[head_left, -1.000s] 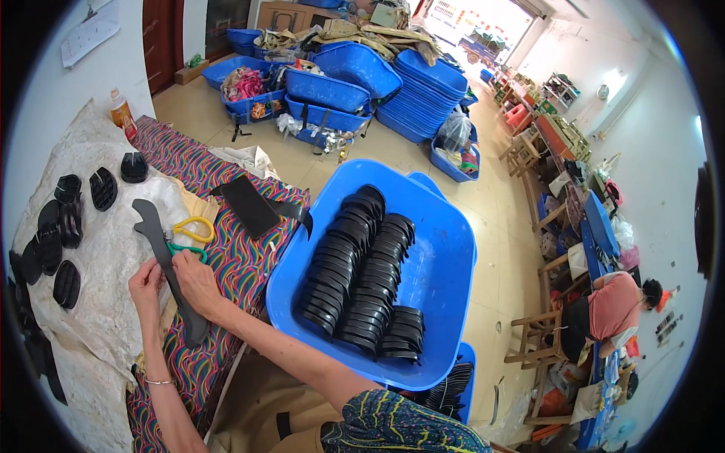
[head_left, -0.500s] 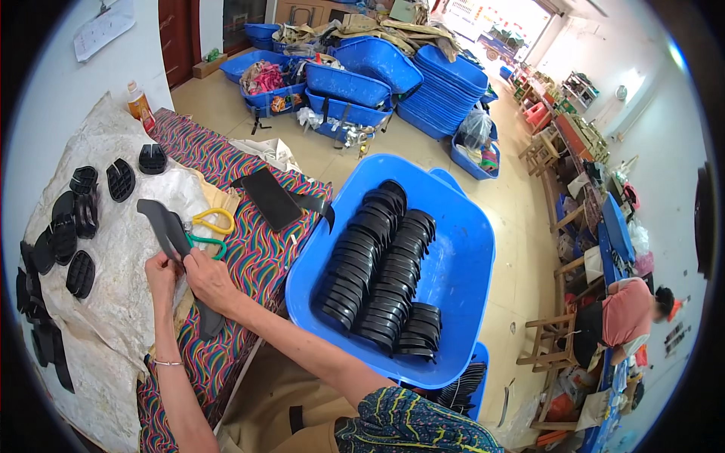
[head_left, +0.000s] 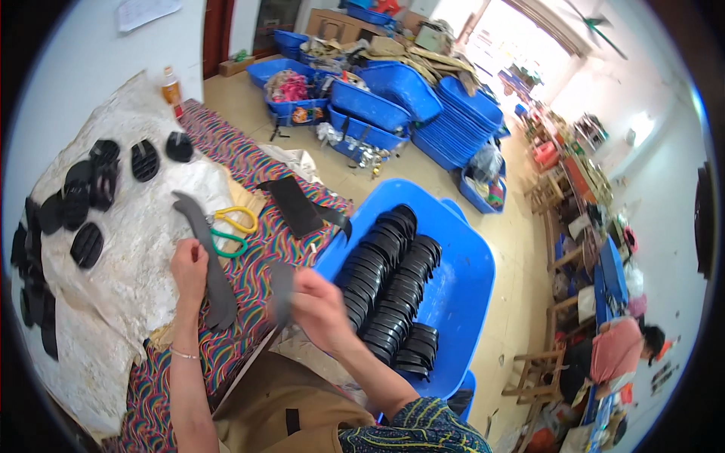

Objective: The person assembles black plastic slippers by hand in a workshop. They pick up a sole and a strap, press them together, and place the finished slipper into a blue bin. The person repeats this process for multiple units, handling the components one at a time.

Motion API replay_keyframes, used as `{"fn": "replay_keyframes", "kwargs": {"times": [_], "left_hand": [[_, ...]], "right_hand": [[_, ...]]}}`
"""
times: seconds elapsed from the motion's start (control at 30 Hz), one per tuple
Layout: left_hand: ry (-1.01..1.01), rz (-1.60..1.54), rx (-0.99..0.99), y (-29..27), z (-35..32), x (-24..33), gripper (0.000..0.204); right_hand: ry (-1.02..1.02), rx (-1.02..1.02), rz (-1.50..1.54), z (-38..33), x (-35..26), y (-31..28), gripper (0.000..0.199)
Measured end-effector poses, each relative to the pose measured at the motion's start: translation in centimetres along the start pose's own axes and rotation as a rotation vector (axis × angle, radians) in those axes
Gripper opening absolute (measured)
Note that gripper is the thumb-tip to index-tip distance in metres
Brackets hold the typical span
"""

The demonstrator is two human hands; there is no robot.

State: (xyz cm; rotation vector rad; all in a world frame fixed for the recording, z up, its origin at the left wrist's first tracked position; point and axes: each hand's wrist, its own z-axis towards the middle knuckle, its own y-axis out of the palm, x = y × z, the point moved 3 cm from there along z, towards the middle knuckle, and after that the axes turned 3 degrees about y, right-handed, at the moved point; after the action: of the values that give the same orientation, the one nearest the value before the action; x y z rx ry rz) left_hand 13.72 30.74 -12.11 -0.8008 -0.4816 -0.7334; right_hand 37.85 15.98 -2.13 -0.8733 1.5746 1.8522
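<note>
My right hand, smeared by motion, grips a short dark grey curved strip between the table and the blue tub. On the left, my left hand is closed with curled fingers at the edge of the cloth; what lies in them, if anything, is hidden. Right beside it, a long dark grey strip lies on the patterned tablecloth. Scissors with one yellow and one green handle rest against that strip. Rows of glossy black curved pieces stand stacked in the blue tub.
Black sole-like pads lie on the whitish cloth at left. A dark phone sits near the tub. Farther off are stacked blue tubs, a bottle and a person seated at a long bench.
My right hand has left the strips beside my left hand and moved right toward the tub with a dark grey strip. My left hand stays near the scissors. The whole view has shifted slightly.
</note>
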Motion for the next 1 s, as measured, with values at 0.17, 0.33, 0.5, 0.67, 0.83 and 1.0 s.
{"fn": "replay_keyframes", "kwargs": {"times": [0.17,0.33,0.5,0.67,0.83,1.0], "left_hand": [[-0.108,0.017,-0.008,0.8,-0.3,1.0,0.014],[-0.152,-0.063,0.011,1.2,-0.4,0.6,0.059],[-0.163,-0.526,-0.09,-6.9,-2.4,8.0,0.033],[-0.464,-1.023,-0.664,-13.3,-10.1,12.9,0.029],[-0.667,-1.032,-0.478,-17.1,-13.8,11.3,0.015],[-0.736,-1.118,-0.284,-21.9,-13.9,9.8,0.013]], "right_hand": [[-0.304,0.057,-0.012,-4.0,-6.5,2.2,0.022],[-0.343,0.142,-0.269,-2.7,-3.2,3.8,0.017],[-0.428,0.324,-0.493,-0.5,2.0,6.4,0.011],[-0.606,0.328,-0.7,1.9,7.0,7.6,0.01],[-0.439,0.192,-0.464,1.2,8.1,9.7,0.01],[-0.057,-0.102,-0.127,-0.8,6.5,9.3,0.021]]}}
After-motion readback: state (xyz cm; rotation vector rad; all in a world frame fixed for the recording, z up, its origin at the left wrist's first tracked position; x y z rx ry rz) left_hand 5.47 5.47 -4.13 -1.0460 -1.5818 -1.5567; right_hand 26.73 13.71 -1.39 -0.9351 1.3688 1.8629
